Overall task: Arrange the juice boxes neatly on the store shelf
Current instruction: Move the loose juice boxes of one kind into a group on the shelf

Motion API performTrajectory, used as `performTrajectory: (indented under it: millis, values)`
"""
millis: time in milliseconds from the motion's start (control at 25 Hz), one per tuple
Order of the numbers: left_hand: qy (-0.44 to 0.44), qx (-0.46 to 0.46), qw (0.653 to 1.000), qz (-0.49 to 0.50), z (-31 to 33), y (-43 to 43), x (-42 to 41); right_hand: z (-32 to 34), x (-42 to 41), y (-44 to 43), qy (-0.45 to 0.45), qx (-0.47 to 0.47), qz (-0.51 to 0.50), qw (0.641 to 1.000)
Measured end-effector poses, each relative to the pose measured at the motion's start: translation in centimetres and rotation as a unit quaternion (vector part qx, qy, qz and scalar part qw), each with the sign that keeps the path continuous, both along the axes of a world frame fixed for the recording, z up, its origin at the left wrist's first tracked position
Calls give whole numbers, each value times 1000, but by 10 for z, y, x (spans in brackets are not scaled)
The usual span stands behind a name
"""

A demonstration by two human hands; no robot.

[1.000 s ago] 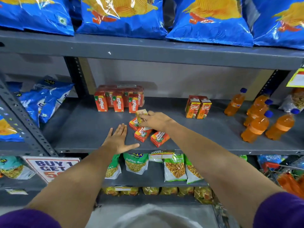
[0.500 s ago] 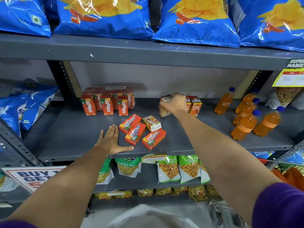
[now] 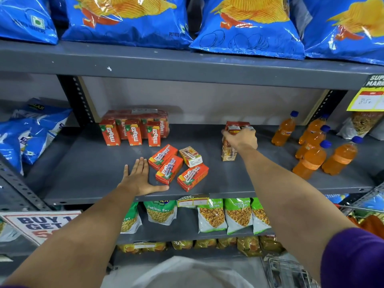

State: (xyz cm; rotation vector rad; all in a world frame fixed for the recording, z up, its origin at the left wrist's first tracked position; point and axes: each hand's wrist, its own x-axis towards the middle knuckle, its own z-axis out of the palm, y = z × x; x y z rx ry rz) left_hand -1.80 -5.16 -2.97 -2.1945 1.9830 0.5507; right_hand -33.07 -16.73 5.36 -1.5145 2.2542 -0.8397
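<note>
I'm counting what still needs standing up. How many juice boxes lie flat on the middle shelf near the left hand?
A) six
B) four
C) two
B: four juice boxes lie flat on the grey shelf just right of the left hand, three orange-red and one pale.

I'm seeing a grey shelf [image 3: 93,163], red-orange juice boxes [image 3: 169,169] with white lettering lying on it, a pale cream box [image 3: 191,156] among them, orange bottles [image 3: 340,156] with blue caps, and blue chip bags [image 3: 247,23] printed with yellow crisps above.
</note>
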Motion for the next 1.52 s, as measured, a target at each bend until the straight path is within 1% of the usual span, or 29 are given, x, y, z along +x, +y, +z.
performTrajectory:
  millis: [80,200,360,520,640,680,920,1120,1200,1280,1320,1360,1400,1440,1520]
  values:
    - [1,5,1000,4,1,-1,0,9,0,-3,47,-3,16,999]
    - [-2,8,1000,5,2,0,-1,19,-5,-9,67,36,47,996]
    - [-1,9,1000,7,3,0,-1,26,-8,-14,122,75,91,986]
    - [-2,11,1000,8,2,-1,-2,34,-15,-19,192,114,151,963]
    - [0,10,1000,9,3,-1,-2,37,-21,-21,275,142,202,929]
    - [1,10,1000,9,3,-1,-1,35,-23,-22,289,141,221,921]
    - [-1,10,1000,10,3,0,-2,28,-31,-26,284,89,285,911]
    - [-1,6,1000,9,3,1,-2,25,-34,-21,260,87,303,913]
    - [0,6,1000,8,3,1,-2,25,-28,-12,261,44,318,910]
    - [2,7,1000,9,4,1,-2,22,-16,-2,279,-26,346,895]
    - [3,8,1000,10,4,1,-2,19,-7,3,280,-49,357,890]
    - [3,11,1000,10,4,1,-2,14,4,8,271,-51,359,892]
    - [1,14,1000,9,5,2,-3,7,16,13,246,-24,355,901]
    - [0,16,1000,8,5,1,-3,0,29,17,213,32,347,913]
    - [0,17,1000,8,5,1,-3,-13,49,24,131,157,333,921]
